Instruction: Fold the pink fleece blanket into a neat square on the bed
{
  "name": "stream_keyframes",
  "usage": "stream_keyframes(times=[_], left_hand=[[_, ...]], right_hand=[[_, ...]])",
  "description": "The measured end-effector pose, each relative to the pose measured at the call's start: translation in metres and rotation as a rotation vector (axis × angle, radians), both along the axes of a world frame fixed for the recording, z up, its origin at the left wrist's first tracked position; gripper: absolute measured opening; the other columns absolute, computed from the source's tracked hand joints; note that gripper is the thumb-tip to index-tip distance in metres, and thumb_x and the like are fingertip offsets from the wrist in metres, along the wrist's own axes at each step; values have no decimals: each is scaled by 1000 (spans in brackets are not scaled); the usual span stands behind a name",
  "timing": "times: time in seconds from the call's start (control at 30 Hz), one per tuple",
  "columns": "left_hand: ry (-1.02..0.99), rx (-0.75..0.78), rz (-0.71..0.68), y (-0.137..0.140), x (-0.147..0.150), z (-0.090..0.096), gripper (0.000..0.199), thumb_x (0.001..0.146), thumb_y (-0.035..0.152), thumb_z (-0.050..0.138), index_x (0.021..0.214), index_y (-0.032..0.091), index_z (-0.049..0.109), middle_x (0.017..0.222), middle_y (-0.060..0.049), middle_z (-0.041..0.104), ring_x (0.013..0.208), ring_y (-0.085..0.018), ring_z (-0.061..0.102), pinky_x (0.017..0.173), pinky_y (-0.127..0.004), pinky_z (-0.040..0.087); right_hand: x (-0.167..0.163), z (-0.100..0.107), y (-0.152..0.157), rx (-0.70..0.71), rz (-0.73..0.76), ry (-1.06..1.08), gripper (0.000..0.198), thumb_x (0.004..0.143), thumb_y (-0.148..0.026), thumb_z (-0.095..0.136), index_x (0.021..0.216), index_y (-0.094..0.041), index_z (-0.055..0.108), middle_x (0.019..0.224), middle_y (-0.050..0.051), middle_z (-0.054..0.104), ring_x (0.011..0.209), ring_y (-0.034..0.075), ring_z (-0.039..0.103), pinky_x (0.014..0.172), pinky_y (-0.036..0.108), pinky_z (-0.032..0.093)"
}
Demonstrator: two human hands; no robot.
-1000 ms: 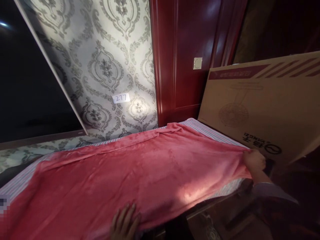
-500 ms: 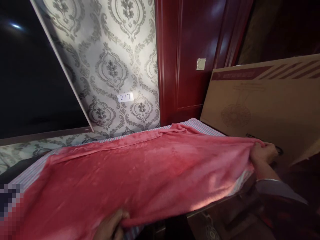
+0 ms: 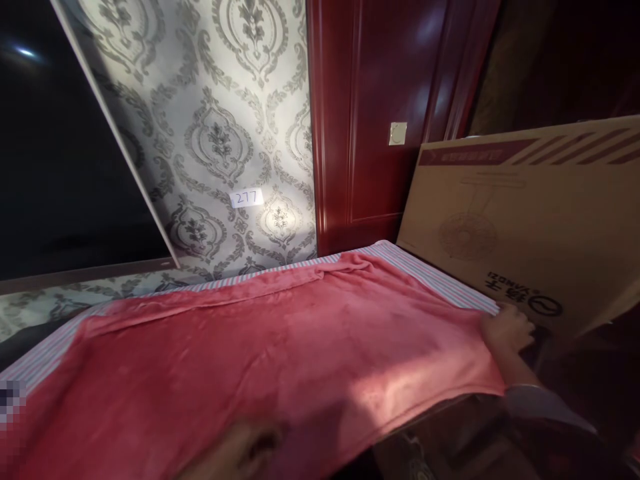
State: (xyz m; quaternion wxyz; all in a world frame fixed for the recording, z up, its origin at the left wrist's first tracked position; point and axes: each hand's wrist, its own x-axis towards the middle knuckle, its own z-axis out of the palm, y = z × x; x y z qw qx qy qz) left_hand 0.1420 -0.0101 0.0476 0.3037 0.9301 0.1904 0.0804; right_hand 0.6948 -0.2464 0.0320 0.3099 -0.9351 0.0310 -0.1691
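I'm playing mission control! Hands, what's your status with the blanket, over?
Right hand at right edge of red blanket, grip unclear. Left hand blurred, over near side, grip unclear. Blanket spread over striped cloth, wrinkled. Cardboard box just beyond right hand.

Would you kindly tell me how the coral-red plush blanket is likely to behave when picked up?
The coral-red plush blanket would probably flop, since its far edge bunches into loose folds. It seems unlikely to roll or tip, lying spread over the blue-and-pink striped cloth.
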Motion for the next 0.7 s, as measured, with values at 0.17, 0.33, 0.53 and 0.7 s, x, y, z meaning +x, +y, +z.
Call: stream_keyframes(times=[0.17, 0.33, 0.53, 0.7], left_hand=[[-134, 252, 59, 91, 65, 18, 33, 90, 26, 42, 105, 21, 71, 112, -10, 75, 104, -23, 68, 96, -38, 55], [-12, 591, 233, 178, 114, 1, 47, 87, 20, 44, 130, 18, 64, 138, -15, 62, 126, -29, 58, 108, -46, 46], [127, 735, 306, 237, 159, -1, 55, 87, 8, 43, 139, 15, 58, 147, -19, 53, 137, -34, 49, 111, -56, 38], [201, 723, 345, 263, 191, -7, 55, 89, 6, 36, 139, 10, 58, 145, -19, 56, 134, -33, 52, 108, -52, 42]], right_hand=[[-4, 18, 70, 42, 433, -182, 51, 85, -17, 44, 130, 1, 59, 123, 26, 64, 122, 34, 57, 105, 45, 43], [13, 28, 159, 56, 612, -122, 56, 87, -19, 45, 140, -6, 51, 126, 19, 66, 111, 27, 64, 100, 39, 48], [51, 22, 250, -30, 659, -72, 64, 91, -24, 50, 151, -5, 38, 136, 21, 61, 126, 30, 57, 103, 38, 46], [81, 20, 303, -127, 714, -7, 56, 101, -34, 37, 150, -7, 42, 133, 20, 63, 124, 28, 60, 99, 33, 46]])
